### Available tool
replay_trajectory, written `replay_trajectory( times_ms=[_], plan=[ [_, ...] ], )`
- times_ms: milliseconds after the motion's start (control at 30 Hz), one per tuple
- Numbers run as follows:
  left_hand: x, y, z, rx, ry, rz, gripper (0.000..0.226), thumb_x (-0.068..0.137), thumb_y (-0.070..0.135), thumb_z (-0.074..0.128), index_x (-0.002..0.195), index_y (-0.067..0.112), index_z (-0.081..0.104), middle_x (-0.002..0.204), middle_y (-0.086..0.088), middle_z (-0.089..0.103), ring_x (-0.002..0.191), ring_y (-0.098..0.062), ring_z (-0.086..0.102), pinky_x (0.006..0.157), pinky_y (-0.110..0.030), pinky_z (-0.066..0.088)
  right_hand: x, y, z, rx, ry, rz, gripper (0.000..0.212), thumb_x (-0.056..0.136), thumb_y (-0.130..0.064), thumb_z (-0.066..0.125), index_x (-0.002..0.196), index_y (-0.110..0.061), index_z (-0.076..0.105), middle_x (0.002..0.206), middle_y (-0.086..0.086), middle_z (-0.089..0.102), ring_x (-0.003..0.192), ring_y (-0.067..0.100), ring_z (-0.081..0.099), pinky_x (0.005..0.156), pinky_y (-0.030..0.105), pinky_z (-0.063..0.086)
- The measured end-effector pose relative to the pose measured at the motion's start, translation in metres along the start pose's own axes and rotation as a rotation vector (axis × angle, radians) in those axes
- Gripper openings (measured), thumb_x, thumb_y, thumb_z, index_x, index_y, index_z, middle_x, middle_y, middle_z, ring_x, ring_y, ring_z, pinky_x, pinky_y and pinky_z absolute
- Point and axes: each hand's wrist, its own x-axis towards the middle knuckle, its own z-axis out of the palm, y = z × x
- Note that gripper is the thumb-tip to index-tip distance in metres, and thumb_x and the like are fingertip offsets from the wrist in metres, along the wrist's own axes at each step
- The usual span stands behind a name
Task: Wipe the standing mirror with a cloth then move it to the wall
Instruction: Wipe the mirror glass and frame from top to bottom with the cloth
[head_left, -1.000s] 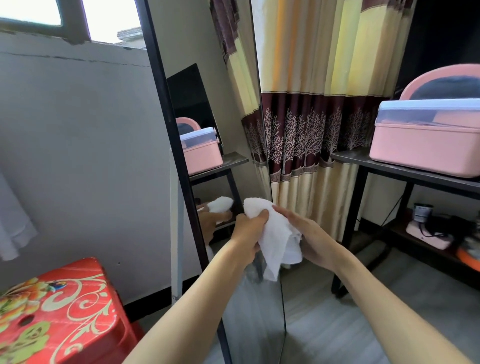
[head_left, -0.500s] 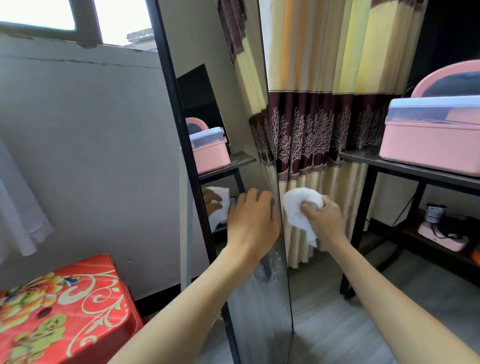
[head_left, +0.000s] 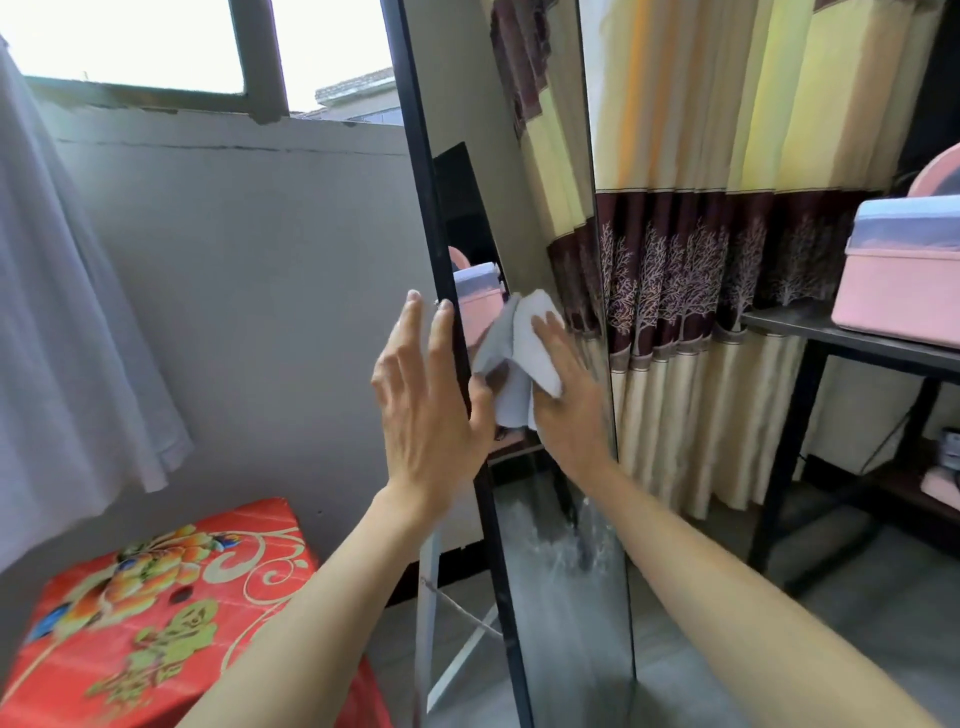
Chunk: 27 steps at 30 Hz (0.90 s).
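The tall standing mirror (head_left: 524, 156) has a thin black frame and stands upright in the middle of the view, with smears low on its glass. My left hand (head_left: 426, 405) holds the left edge of the frame at mid height, fingers straight behind it and thumb across the front. My right hand (head_left: 571, 410) presses a folded white cloth (head_left: 530, 343) flat against the glass just right of that edge. The cloth's reflection shows beside it.
A red flowered stool (head_left: 156, 597) stands low at the left before a grey wall (head_left: 260, 260). White fabric (head_left: 67, 312) hangs at far left. A yellow and maroon curtain (head_left: 727, 260) hangs behind the mirror. A black shelf (head_left: 852, 338) at right carries a pink box (head_left: 898, 280).
My right hand carried the cloth from beside the mirror's right edge up onto the glass. My left hand shifted from the glass to the frame's left edge.
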Motion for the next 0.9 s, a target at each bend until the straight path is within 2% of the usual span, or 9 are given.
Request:
replay_trajectory(
  times_ms=[133,233,300,400,533,600,700,767,900],
  plan=[
    [-0.014,-0.002,0.007,-0.271,-0.148,-0.154,0.067,0.087,0.036,0.030,0.147,0.009,0.018,0.153,-0.012,0.021,0.139,-0.024,0.024,0.107,-0.039,0.027,-0.091,0.043,0.000,-0.054,-0.071,0.262,0.049,0.088,0.007,0.045,0.136,-0.004,0.041,0.147,0.010,0.034,0.140,0.020,0.029,0.105,-0.001,0.019],
    [-0.019,-0.002,0.011,-0.376,-0.129,-0.219,0.060,0.090,0.035,0.033,0.146,0.014,0.025,0.152,-0.008,0.023,0.139,-0.017,0.022,0.107,-0.029,0.019,-0.107,0.059,-0.018,-0.128,-0.113,0.576,0.044,0.092,0.002,0.041,0.132,-0.013,0.048,0.135,0.009,0.053,0.127,0.027,0.047,0.093,0.017,0.036],
    [-0.018,-0.002,0.012,-0.465,-0.111,-0.251,0.058,0.089,0.039,0.036,0.142,0.014,0.033,0.149,-0.007,0.028,0.138,-0.015,0.025,0.108,-0.027,0.021,-0.087,0.047,-0.028,-0.129,-0.046,0.586,0.041,0.091,-0.001,0.040,0.129,-0.014,0.051,0.129,0.008,0.057,0.122,0.026,0.050,0.090,0.023,0.036],
    [-0.015,-0.006,0.012,-0.579,-0.108,-0.279,0.052,0.088,0.039,0.045,0.130,0.009,0.048,0.146,-0.008,0.033,0.134,-0.013,0.030,0.105,-0.013,0.024,-0.041,0.001,-0.031,-0.034,0.060,0.389,0.050,0.086,0.009,0.040,0.129,-0.013,0.051,0.128,-0.001,0.053,0.123,0.015,0.044,0.097,0.012,0.033],
    [-0.017,-0.010,0.012,-0.607,-0.120,-0.252,0.042,0.089,0.022,0.046,0.125,0.000,0.051,0.146,-0.013,0.030,0.133,-0.009,0.028,0.102,-0.002,0.020,-0.014,-0.038,-0.013,0.034,-0.011,0.039,0.051,0.080,0.013,0.045,0.125,-0.008,0.054,0.126,-0.006,0.047,0.120,-0.003,0.038,0.105,0.009,0.032],
    [-0.018,-0.013,0.012,-0.606,-0.139,-0.228,0.043,0.089,0.022,0.045,0.126,-0.001,0.049,0.147,-0.014,0.027,0.132,-0.005,0.024,0.103,-0.001,0.018,-0.036,-0.028,-0.004,0.058,-0.029,0.000,0.048,0.078,0.012,0.047,0.120,-0.008,0.059,0.128,-0.001,0.048,0.122,-0.002,0.039,0.104,0.004,0.031],
    [-0.020,-0.015,0.011,-0.560,-0.178,-0.215,0.045,0.090,0.025,0.041,0.127,0.000,0.047,0.150,-0.012,0.022,0.129,0.002,0.019,0.100,0.002,0.014,-0.111,0.007,-0.005,0.120,-0.093,0.150,0.050,0.072,0.008,0.049,0.107,-0.024,0.065,0.130,0.000,0.052,0.124,0.005,0.044,0.099,0.008,0.039],
    [-0.021,-0.015,0.010,-0.525,-0.202,-0.213,0.045,0.090,0.028,0.039,0.127,0.002,0.047,0.151,-0.010,0.019,0.131,0.001,0.017,0.102,-0.004,0.015,-0.156,0.022,-0.014,0.170,-0.121,0.310,0.040,0.070,-0.009,0.050,0.089,-0.040,0.068,0.117,-0.015,0.063,0.113,0.002,0.055,0.088,0.010,0.047],
    [-0.020,-0.013,0.010,-0.516,-0.228,-0.251,0.041,0.090,0.029,0.038,0.119,0.002,0.051,0.151,-0.008,0.019,0.139,-0.012,0.018,0.106,-0.019,0.018,-0.144,0.025,-0.025,0.237,0.039,0.585,0.032,0.071,-0.009,0.045,0.076,-0.031,0.068,0.089,-0.004,0.065,0.091,0.019,0.057,0.060,0.005,0.044]
  ],
)
